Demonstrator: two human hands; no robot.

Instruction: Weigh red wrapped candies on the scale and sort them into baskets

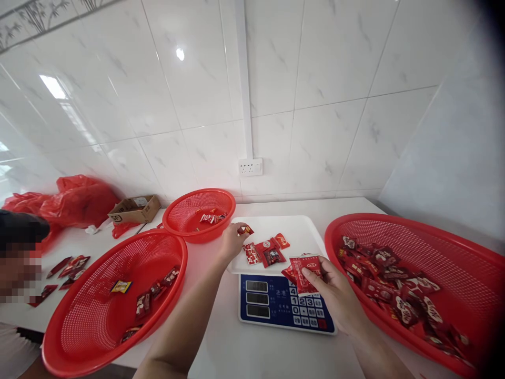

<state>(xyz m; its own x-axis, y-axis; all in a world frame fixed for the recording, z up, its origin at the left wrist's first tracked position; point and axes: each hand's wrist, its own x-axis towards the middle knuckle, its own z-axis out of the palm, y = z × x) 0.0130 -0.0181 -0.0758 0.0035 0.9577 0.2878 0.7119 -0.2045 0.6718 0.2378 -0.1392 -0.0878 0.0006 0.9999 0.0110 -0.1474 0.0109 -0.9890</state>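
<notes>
My left hand (232, 241) is at the left edge of the white scale tray (276, 225), its fingers pinched on a small red candy packet (245, 229). My right hand (329, 292) hovers over the keypad of the blue-faced scale (268, 302) and grips a few red packets (303, 272). Several more red packets (265, 251) lie on the tray between the two hands.
A large red basket (465, 258) full of red packets sits at the right. At the left stands a second basket (102, 316) with a few packets, and a smaller one (185, 210) behind it. A cardboard box (136, 209), red bags (74, 200) and another person (16, 263) are at far left.
</notes>
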